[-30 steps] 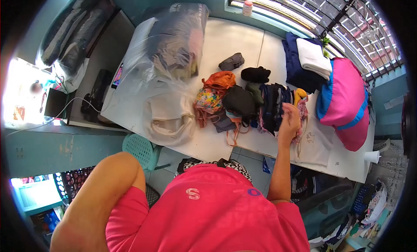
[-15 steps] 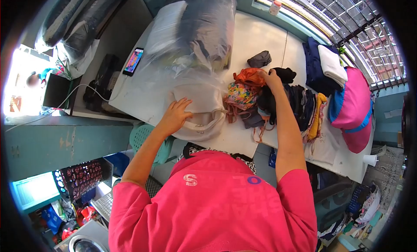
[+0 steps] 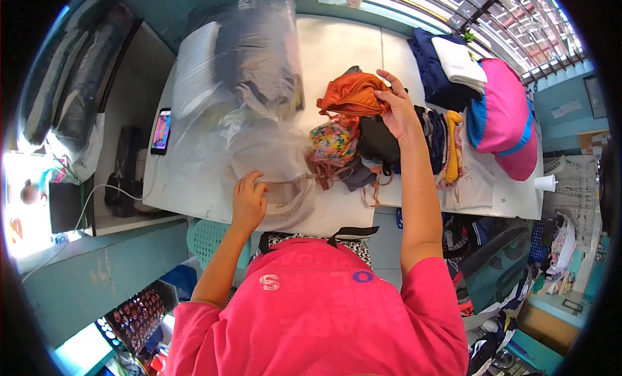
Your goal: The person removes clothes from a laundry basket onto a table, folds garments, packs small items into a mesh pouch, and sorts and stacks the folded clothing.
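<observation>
My right hand [image 3: 398, 109] grips an orange garment [image 3: 353, 94] by its right side, raised over the pile. Below it lie a floral garment [image 3: 334, 142] and a black one [image 3: 378, 141]. To their right stands a row of folded dark clothes [image 3: 433, 135] with a yellow piece [image 3: 453, 142] at its end. My left hand [image 3: 250, 199] is at the left edge of a whitish mesh bag [image 3: 285, 198], fingers bent; whether it pinches the fabric is hard to tell.
A big clear plastic bag of clothes [image 3: 259, 58] lies behind the mesh bag. A phone [image 3: 161, 131] with a cable is at the table's left. Folded navy clothes [image 3: 447, 84], a white towel [image 3: 459, 63] and a pink and blue bundle [image 3: 506, 110] sit right.
My right hand moved from the dark row to the orange garment, then lifted it off the pile. My left hand came in to the mesh bag and shifted slightly down its left side.
</observation>
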Tool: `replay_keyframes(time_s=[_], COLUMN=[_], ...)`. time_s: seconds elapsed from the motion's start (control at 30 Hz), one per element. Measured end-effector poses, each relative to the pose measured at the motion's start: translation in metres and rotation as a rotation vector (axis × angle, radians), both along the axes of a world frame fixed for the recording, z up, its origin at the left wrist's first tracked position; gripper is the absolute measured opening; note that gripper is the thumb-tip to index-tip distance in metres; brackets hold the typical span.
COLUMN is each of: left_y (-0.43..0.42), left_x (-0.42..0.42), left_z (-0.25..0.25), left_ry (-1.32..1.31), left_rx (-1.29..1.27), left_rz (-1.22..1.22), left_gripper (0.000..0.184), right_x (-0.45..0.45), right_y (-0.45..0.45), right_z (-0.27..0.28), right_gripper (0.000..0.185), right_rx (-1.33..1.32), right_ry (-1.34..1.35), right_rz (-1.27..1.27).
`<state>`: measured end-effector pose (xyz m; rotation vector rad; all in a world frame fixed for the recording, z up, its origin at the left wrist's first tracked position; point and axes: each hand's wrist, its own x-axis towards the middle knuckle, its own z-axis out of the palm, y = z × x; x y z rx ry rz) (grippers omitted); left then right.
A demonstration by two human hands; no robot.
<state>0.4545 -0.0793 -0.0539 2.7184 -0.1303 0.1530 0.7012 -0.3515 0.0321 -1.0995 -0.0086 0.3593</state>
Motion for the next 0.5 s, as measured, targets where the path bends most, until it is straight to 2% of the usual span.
replay_keyframes(time_s=[0.07,0.13,0.23,0.27,0.3,0.33,0.37,0.43,0.5], left_y=[-0.014,-0.042,-0.079,-0.089,-0.097,-0.105,-0.113,-0.125,-0.136], left_x=[0.008,0.021,0.047,0.055,0.065,0.074,0.083,0.099,0.112], left_z=[0.015,0.032,0.042,0.043,0.043,0.043,0.037,0.014,-0.001], left_ry=[-0.024,-0.044,-0.202,-0.201,-0.179,-0.156,-0.155,0.121,0.161], left_rx=[-0.080,-0.399,-0.487,-0.484,-0.584,-0.683,-0.677,-1.166,-1.123], left_rz=[0.025,0.019,-0.056,-0.054,-0.043,-0.030,-0.023,0.123,0.141], left_gripper=[0.033,0.031,0.031,0.031,0.031,0.031,0.031,0.031,0.031], right_x=[-0.002,-0.005,-0.019,-0.023,-0.028,-0.036,-0.042,-0.053,-0.061], right_y=[-0.010,-0.022,-0.042,-0.054,-0.062,-0.068,-0.073,-0.082,-0.088], right_z=[0.019,0.039,0.054,0.050,0.046,0.040,0.029,-0.008,-0.067], right_gripper=[0.039,0.038,0.035,0.036,0.037,0.035,0.035,0.033,0.029], right_rx=[0.116,0.171,0.260,0.275,0.290,0.325,0.330,0.276,0.067], right_ry=[-0.065,-0.113,-0.159,-0.138,-0.120,-0.096,-0.092,-0.020,-0.030], right_rz=[0.060,0.040,-0.016,-0.032,-0.045,-0.064,-0.058,-0.222,-0.301])
